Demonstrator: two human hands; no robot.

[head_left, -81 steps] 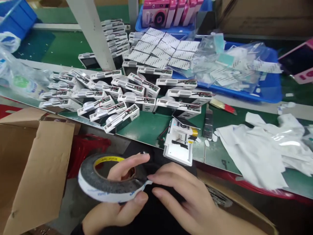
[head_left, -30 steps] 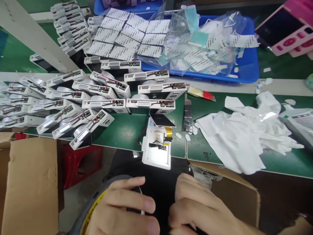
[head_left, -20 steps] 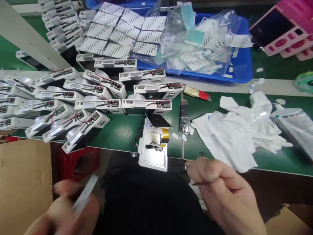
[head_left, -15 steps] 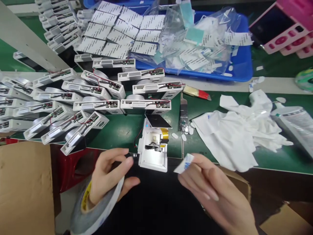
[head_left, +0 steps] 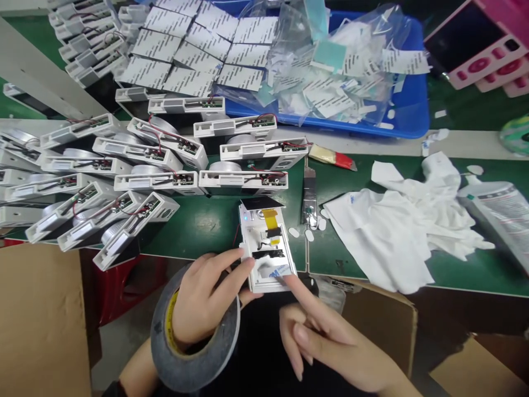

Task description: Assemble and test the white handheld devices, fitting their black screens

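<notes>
A white device housing (head_left: 270, 286) lies at the bench's front edge, with a gold flex cable (head_left: 271, 219), black tape strips and a dark screen panel (head_left: 259, 204) tilted up at its far end. My left hand (head_left: 209, 298) grips its left side, fingers on top and thumb low at the near edge. A roll of grey double-sided tape (head_left: 198, 366) hangs around my left wrist. On the housing's near part lies a tape piece with blue print on its backing (head_left: 280, 271). The outstretched index finger of my right hand (head_left: 318, 331) touches that piece; the other fingers are loosely bent, holding nothing.
Several open white housings with wires (head_left: 243, 179) stand at the left. Behind is a blue tray (head_left: 415, 110) of labels and plastic bags. A brush (head_left: 333, 156), a dark metal strip (head_left: 309, 198), white cloth gloves (head_left: 380, 231) and a plastic pouch (head_left: 502, 215) lie rightward. Cardboard (head_left: 41, 314) stands below.
My left hand has moved right and taken hold of the housing, which now sits slightly turned. My right hand has brought the tape piece from the air onto the housing and released its pinch.
</notes>
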